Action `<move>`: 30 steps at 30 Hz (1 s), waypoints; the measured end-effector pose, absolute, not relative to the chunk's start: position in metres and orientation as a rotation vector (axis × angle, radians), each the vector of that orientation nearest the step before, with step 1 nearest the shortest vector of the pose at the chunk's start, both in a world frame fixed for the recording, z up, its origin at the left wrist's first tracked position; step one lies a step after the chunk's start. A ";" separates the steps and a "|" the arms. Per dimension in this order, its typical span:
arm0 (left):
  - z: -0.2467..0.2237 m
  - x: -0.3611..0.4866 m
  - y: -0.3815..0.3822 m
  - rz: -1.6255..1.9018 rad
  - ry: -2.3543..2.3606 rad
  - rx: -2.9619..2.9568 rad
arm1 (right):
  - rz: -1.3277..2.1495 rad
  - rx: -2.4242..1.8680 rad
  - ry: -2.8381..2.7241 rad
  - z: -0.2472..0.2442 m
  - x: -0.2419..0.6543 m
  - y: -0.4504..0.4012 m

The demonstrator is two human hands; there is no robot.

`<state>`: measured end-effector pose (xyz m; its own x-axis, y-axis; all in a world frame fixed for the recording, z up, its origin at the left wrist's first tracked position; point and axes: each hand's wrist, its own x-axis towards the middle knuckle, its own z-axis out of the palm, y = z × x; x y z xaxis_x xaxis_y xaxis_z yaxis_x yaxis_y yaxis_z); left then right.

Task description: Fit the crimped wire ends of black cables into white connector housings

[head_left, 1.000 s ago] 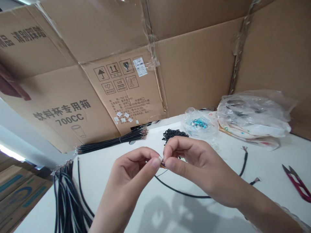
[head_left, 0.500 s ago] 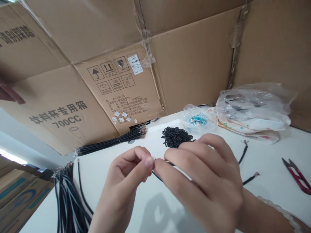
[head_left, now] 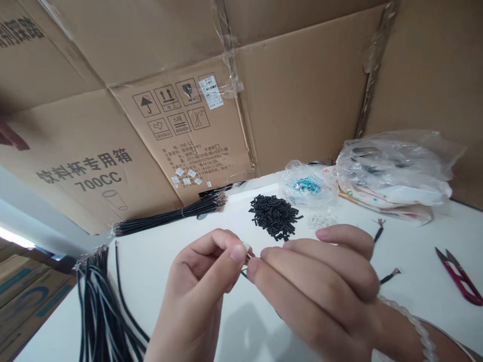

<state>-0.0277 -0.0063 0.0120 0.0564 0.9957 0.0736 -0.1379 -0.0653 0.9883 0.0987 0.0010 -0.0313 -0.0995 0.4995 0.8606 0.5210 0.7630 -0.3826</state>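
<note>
My left hand and my right hand meet in front of me, fingertips pinching the stripped end of a thin black wire. The fingers hide most of that end, and a small metallic tip shows between them. Just beyond my right fingers lies a heap of short black plastic sleeves on the white table. The rest of the wire's length is hidden behind my hands.
A bundle of black wires hangs over the near left, and a tied bundle lies behind it. Red-handled thread snips lie at right. Plastic bags and cardboard boxes line the back.
My right hand has rolled over, its fingers now covering more of the wire. The black wire loop seen a second ago is hidden, and the view has tilted slightly.
</note>
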 end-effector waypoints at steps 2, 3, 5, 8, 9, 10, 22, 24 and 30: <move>0.011 -0.029 -0.005 1.278 1.005 1.176 | -0.087 -0.796 -1.721 -0.028 0.102 0.003; 0.011 -0.030 -0.004 1.287 0.991 1.177 | -0.110 -0.790 -1.714 -0.026 0.104 0.003; 0.009 -0.033 -0.002 1.302 0.973 1.182 | -0.160 -0.772 -1.695 -0.021 0.107 0.003; 0.007 -0.037 0.001 1.304 0.957 1.194 | -0.248 -0.695 -1.642 -0.017 0.111 0.002; 0.006 -0.038 0.001 1.312 0.947 1.199 | -0.275 -0.661 -1.626 -0.016 0.111 0.002; 0.005 -0.038 0.001 1.314 0.935 1.204 | -0.297 -0.633 -1.616 -0.015 0.111 0.002; 0.005 -0.041 0.001 1.285 0.927 1.261 | -0.065 -0.594 -1.576 -0.013 0.108 -0.002; 0.006 -0.041 0.003 1.270 0.925 1.269 | 0.151 -0.596 -1.553 -0.012 0.108 -0.003; 0.005 -0.042 0.014 1.136 0.854 1.199 | 0.780 -0.733 -1.478 -0.009 0.111 -0.002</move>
<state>-0.0422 0.0140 0.0050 0.2500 0.9660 0.0657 -0.2055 -0.0133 0.9786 0.1110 -0.0016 -0.0089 -0.0494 0.8209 0.5689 -0.0071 0.5693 -0.8221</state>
